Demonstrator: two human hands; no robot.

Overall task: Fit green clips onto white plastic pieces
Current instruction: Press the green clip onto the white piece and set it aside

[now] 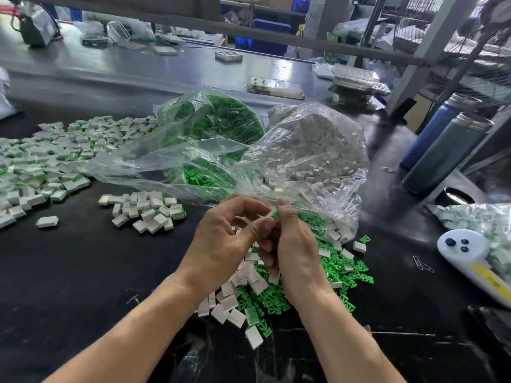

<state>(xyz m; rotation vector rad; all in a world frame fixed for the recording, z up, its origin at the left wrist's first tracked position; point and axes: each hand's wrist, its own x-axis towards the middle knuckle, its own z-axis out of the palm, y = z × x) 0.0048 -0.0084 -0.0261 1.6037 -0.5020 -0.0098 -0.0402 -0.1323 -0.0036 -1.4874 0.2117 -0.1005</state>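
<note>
Between the two hands, at the fingertips, a small white piece (268, 214) with a sliver of green clip (275, 214) beside it shows just under the right thumb; both are mostly hidden, so whether the clip is seated or only offered up cannot be told. Left hand (229, 236): fingers curled, forefinger and thumb closing toward the piece, grip apparently pinching it. Right hand (293, 244): thumb up and pressing at the same spot, lower fingers curled in; grip looks to be on the clip, though contact is obscured. Judgement: the step in hand is the fitting of one clip to one piece, held above the table (83, 272). Next move likely calls for a squeeze between thumbs until the clip seats, then dropping the unit with the finished ones. Directly below the hands lies the working heap (276, 294) of loose white pieces and green clips mixed. Behind it, an open bag of white pieces (318, 150) and, to its left, a bag of green clips (218, 120). Farther left, a small pile (146, 211) and a large spread (49, 158) of white pieces showing green edges, presumably assembled. At right, two flasks (445, 150) and a white device (467, 252).
</note>
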